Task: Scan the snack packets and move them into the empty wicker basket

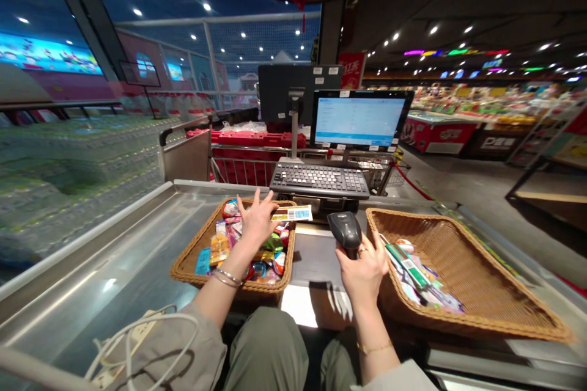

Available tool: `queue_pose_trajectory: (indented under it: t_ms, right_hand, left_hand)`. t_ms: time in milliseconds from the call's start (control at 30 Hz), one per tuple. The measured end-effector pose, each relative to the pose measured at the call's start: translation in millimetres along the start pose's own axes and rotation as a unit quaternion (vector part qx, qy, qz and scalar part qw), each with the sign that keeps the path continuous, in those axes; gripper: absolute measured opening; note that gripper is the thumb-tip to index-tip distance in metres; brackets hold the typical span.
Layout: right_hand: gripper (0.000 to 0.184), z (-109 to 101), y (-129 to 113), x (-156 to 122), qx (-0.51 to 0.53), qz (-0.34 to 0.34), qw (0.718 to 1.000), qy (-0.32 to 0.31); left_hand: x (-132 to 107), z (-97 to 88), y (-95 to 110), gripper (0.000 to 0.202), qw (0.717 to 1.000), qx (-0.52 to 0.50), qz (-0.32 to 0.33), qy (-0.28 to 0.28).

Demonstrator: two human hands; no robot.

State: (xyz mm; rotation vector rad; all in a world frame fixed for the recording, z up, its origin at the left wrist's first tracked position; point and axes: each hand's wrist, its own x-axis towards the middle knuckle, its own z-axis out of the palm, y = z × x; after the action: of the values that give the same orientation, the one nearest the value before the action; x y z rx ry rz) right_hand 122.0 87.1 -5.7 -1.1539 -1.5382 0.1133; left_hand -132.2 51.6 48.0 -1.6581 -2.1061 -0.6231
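While above the basket, left hand [257, 220]: fingers [262, 198] spread open over a shallow brown wicker basket [183, 270] of colourful packaged snacks [220, 249].
Right hand [362, 275]: fingers [378, 250] closed around a black handheld barcode scanner [345, 230].

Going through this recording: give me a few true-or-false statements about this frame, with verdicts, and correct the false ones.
1. The right hand holds a black barcode scanner. True.
2. The left hand is over the right basket. False: it is over the left basket.
3. The right basket is empty. False: it holds small packets.
4. A keyboard sits in front of a lit monitor. True.
5. The left wrist is bare. False: it wears bangles.
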Motion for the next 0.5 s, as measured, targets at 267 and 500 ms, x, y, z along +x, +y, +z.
queue_pose_trajectory:
  t_ms: [267, 500]
  right_hand:
    - [0.023, -6, 3, 3, -0.009, -0.007, 1.0, -0.011]
    - [0.025, -10, 6, 5, -0.023, -0.014, 1.0, -0.009]
  left_hand:
    - [3, 13.8, 27, 0.023, 0.999, -0.03, -0.006, 0.016]
    - [5, 14.0, 48, 0.025, 0.998, -0.051, -0.025, 0.015]
